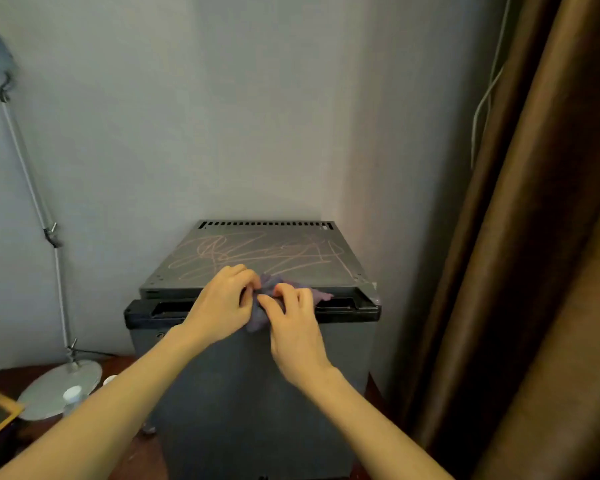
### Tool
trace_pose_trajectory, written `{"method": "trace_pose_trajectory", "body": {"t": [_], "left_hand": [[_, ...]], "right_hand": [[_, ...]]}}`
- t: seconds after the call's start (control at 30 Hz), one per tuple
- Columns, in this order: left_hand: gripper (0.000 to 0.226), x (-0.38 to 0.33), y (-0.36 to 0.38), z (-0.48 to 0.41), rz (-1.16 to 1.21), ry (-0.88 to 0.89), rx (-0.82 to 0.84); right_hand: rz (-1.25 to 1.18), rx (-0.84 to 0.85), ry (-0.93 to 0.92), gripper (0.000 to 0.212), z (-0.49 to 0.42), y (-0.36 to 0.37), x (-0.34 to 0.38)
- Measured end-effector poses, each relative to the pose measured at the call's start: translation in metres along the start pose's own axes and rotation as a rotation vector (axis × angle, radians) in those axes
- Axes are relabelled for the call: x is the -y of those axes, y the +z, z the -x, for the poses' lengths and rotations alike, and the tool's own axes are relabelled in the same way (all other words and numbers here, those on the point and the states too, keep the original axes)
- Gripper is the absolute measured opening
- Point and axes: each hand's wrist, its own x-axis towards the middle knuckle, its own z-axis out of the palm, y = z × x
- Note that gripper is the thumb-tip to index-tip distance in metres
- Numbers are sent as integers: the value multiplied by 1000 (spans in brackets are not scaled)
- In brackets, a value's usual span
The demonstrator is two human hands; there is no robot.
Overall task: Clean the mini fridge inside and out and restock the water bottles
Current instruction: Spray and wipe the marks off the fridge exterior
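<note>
We record two hands, the left hand [222, 308] and the right hand [295, 330], each on a bare forearm. The left forearm [94, 407] and the right forearm [378, 420] are uncovered down to the frame's lower edge. Fingernail detail is too blurred for us to read.

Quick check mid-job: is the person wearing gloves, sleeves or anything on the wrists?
No. The left hand and right hand are bare, with no gloves. Both forearms are uncovered down to the frame edge; no sleeve, watch, bracelet or ring shows.
</note>
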Motion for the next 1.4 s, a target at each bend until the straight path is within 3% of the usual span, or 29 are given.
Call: {"method": "trace_pose_trajectory", "body": {"t": [0.23,0.43,0.63,0.73,0.9,1.07,1.13,1.3,1.4], "left_hand": [[20,-7,-8,16,-33,-51,23],[19,-33,4,12,-7,-66,47],[12,-63,24,1,32,-26,70],[9,-71,29,-2,22,-29,74],[7,-77,33,-2,-9,-42,56],[10,-78,35,1,-20,-39,31],[10,-77,34,0,-18,-41,34],[10,-78,29,-3,-24,-31,68],[10,-77,27,-5,-24,-39,104]], "right_hand": [[33,-56,-151,50,28,-12,-39],[77,-39,0,44,80,-48,-123],[-370,-154,301,41,73,-61,-123],[-534,-125,376,47,49,-68,-121],[-394,94,233,50,29,-83,-139],[-449,-101,200,38,78,-78,-133],[-557,-132,277,38,96,-67,-134],[-929,-58,846,39,117,-30,-135],[-1063,-120,916,42,95,-32,-130]]}}
